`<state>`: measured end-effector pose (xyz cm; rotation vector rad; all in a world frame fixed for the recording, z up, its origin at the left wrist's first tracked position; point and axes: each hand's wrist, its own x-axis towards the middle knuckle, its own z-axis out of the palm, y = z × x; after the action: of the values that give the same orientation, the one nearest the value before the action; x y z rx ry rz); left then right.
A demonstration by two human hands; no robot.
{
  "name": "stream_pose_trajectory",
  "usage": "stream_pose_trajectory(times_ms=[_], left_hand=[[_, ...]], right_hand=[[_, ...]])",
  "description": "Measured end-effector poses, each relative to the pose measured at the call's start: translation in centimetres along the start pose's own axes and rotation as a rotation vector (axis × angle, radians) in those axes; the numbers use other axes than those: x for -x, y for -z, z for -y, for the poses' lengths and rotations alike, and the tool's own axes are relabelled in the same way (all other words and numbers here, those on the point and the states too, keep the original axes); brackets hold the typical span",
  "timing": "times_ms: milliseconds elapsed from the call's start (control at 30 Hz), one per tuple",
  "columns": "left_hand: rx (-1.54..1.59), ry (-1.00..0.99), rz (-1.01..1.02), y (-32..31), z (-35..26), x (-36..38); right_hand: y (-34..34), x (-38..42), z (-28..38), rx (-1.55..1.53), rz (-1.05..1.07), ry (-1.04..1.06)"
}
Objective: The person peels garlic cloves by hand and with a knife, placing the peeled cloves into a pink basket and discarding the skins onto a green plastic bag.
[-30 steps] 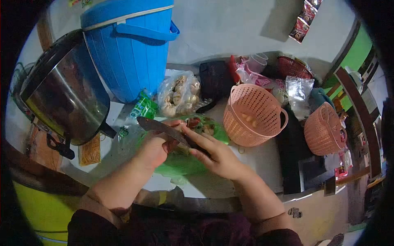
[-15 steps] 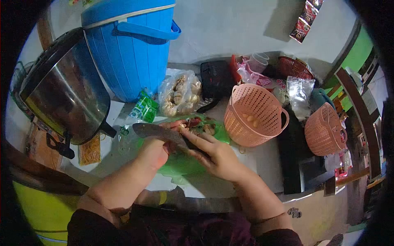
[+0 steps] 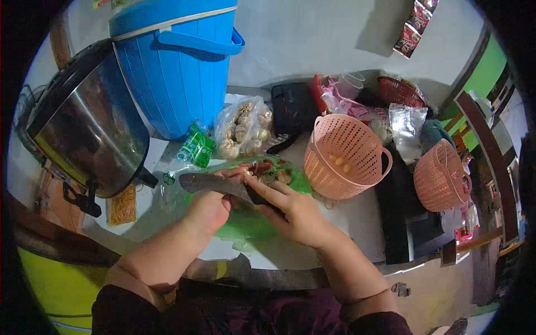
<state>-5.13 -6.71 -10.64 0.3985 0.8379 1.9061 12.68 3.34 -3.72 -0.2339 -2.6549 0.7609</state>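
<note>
My right hand [image 3: 293, 212] is closed round the dark handle of a knife, and its wide blade [image 3: 207, 182] points left across my left hand. Partly hidden behind the blade, my left hand [image 3: 211, 207] is closed, its fingertips pinching a small pale garlic clove [image 3: 246, 173] near the right forefinger. Both hands are over a green plastic bag [image 3: 240, 226] with garlic and reddish bits [image 3: 282, 174] on it. Right of them stands a pink perforated basket [image 3: 340, 137], with several peeled cloves [image 3: 339, 162] at its bottom.
Behind my hands lies a clear bag of garlic bulbs [image 3: 243, 131], beside a green packet [image 3: 196, 146]. A tall blue bucket [image 3: 176, 84] and a large metal pot [image 3: 92, 123] stand at left. A second pink basket [image 3: 441, 178] and a black case [image 3: 294, 109] are also there.
The knife blade and both hands have shifted only slightly, with the blade tip a little lower and further left. My grip on the knife is the same.
</note>
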Motion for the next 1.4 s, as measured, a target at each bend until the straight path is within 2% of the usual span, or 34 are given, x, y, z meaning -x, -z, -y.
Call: stream_pose_trajectory(times_ms=[233,333,367,433,500,600,700,800,933,967,1067,1200,1400], left_hand=[[-0.04,0.017,-0.03,-0.6,-0.1,0.2],[-0.082,-0.003,-0.008,-0.4,-0.2,0.2],[-0.082,0.04,-0.002,-0.5,-0.6,0.6],[-0.027,0.063,0.048,-0.3,-0.7,0.4],[0.024,0.04,0.112,-0.5,-0.6,0.1],[-0.01,0.067,0.095,-0.9,-1.0,0.2],[-0.04,0.068,0.049,-1.2,-1.3,0.2],[-0.053,0.027,0.054,-0.8,-1.1,-0.1],[-0.029,-0.03,0.084,-0.2,-0.7,-0.3],[-0.056,-0.025,0.063,-0.2,-0.7,-0.2],[-0.086,0.003,0.009,0.0,-0.5,-0.3],[-0.103,0.03,-0.002,-0.2,-0.7,-0.5],[-0.104,0.005,0.01,-0.2,-0.4,-0.5]], right_hand=[[-0.1,0.1,0.3,0.124,-0.003,-0.022],[-0.4,0.1,-0.2,-0.048,-0.064,-0.005],[-0.3,-0.2,-0.3,-0.137,-0.071,0.022],[-0.5,-0.2,-1.1,-0.49,-0.023,-0.104],[-0.1,0.0,-1.6,-0.835,0.043,-0.33],[0.8,-0.4,-1.3,-1.094,-0.103,-0.53],[0.2,-0.4,-2.8,-1.045,-0.128,-0.476],[0.1,0.0,-1.8,-0.866,-0.026,-0.43],[-0.9,-1.0,-1.8,-0.197,-0.143,0.143],[-0.2,-0.3,-0.9,-0.261,-0.037,-0.03],[-0.5,-0.2,-0.8,-0.255,-0.054,0.006],[-0.6,-0.2,-0.5,-0.377,-0.059,-0.083],[-1.0,-0.2,-1.1,-0.27,-0.07,0.006]])
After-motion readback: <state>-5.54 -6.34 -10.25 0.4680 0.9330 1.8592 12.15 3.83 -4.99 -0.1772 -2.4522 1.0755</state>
